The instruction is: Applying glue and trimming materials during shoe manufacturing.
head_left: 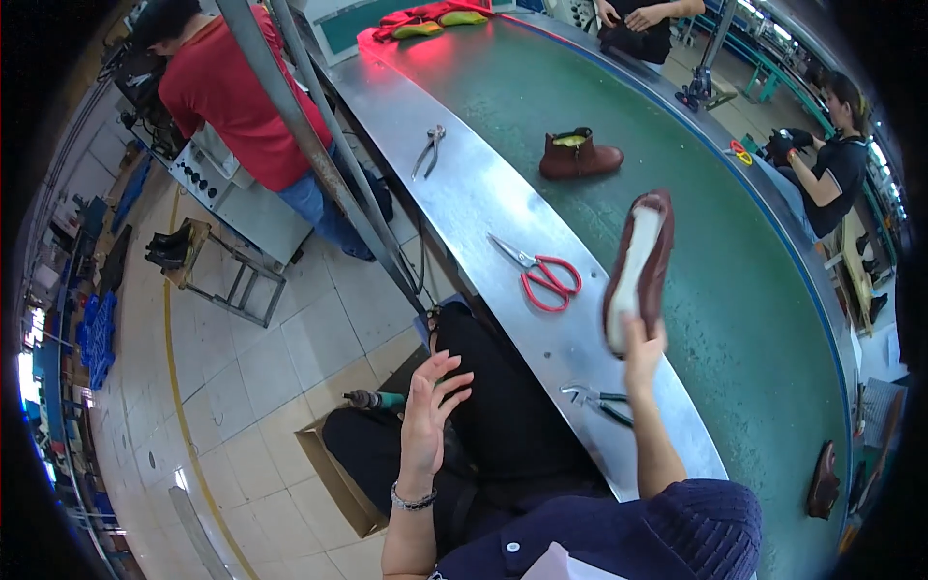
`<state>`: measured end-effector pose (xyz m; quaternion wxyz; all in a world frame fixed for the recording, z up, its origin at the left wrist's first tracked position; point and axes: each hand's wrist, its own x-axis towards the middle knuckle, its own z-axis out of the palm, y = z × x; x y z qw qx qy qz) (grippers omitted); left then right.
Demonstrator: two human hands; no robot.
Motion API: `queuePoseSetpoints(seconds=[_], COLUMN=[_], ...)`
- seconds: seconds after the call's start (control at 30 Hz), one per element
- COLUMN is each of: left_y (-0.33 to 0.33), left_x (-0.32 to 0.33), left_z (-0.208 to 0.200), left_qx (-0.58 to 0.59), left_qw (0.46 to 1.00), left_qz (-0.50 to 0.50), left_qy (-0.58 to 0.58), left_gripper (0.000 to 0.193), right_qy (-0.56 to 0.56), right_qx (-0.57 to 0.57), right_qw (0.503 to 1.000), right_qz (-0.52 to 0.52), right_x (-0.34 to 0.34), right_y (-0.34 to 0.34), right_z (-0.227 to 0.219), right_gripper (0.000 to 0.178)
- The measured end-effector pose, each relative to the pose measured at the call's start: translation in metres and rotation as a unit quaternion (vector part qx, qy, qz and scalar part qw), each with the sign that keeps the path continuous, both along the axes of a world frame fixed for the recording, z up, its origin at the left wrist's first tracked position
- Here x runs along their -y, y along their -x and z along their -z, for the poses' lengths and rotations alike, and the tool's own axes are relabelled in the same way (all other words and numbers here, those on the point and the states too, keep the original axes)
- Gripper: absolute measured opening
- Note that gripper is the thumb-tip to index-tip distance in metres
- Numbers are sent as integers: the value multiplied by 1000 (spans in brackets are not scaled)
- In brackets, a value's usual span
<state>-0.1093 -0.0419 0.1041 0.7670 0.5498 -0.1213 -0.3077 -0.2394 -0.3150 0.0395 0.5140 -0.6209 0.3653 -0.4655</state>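
My right hand (642, 362) grips one end of a brown leather shoe upper (661, 266), held over the green belt with its pale underside turned up. My left hand (425, 416) is raised above my lap, fingers spread, holding nothing; a bracelet circles that wrist. Beside the shoe, red-handled scissors (551, 283) lie on the metal ledge (517, 217), blades slightly apart. Nearer to me, pliers with dark green handles (611, 410) rest on the same ledge, close to my right forearm. A green and dark hand tool (377, 399) sits by my leg, partly hidden by my left hand.
A brown ankle boot (578, 159) stands on the green belt (735, 280); another brown shoe (824, 480) lies far right. Pincers (430, 152) rest farther up the ledge. A metal post (319, 145) rises at left, near a person in red (242, 97). Two more people work across.
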Motion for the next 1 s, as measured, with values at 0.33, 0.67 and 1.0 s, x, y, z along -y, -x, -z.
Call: queuePoseSetpoints(seconds=[0.33, 0.67, 1.0], left_y=[-19, -8, 16], left_x=[-25, -43, -87], left_z=[25, 29, 38], left_qx=[-28, -40, -45], left_qw=[997, 992, 988], left_qz=[-40, -51, -111], left_qy=[-60, -109, -96], left_gripper=[38, 28, 27], right_qy=[360, 334, 270], right_qx=[-516, -248, -152], right_qw=[767, 906, 949], right_qz=[126, -77, -58], right_x=[121, 215, 221], right_y=[-10, -266, -217], right_z=[12, 10, 17], right_gripper=[51, 55, 25])
